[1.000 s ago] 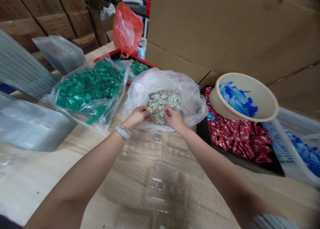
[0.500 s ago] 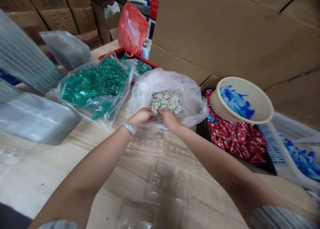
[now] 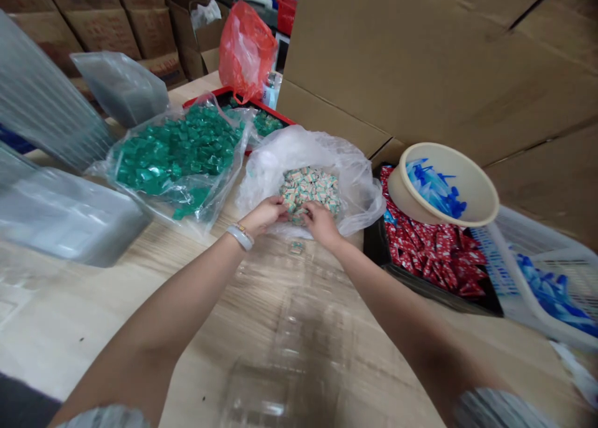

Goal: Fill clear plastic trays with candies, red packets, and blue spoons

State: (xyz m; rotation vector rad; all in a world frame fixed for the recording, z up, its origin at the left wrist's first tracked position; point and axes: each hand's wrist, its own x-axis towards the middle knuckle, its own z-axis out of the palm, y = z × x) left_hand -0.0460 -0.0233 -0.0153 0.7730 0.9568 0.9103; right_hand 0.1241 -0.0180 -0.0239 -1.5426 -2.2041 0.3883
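Observation:
A white translucent plastic bag (image 3: 359, 157) lies spread on the table, holding a heap of small square pieces (image 3: 311, 188) patterned in cream, green and orange. At the heap's near left edge is my left hand (image 3: 267, 215), a pale bracelet on its wrist, its fingers closed round some of these pieces. Opposite it, at the near right edge, my right hand (image 3: 322, 223) pinches a small piece between thumb and fingers. The fingertips of both hands are partly hidden among the pieces. One loose piece (image 3: 296, 247) rests on the table just in front of the bag.
To the left are a clear bag of green pieces (image 3: 175, 147) and clear plastic containers (image 3: 70, 213). On the right, a cream bowl (image 3: 479, 194) of blue items stands over red packets (image 3: 430, 253) beside a white basket (image 3: 527, 294). Cardboard (image 3: 397, 54) rises behind; clear trays (image 3: 280, 378) lie in front.
My hands have drawn slightly apart at the near edge of the heap, the right one shifting a little right. The whole view has shifted slightly.

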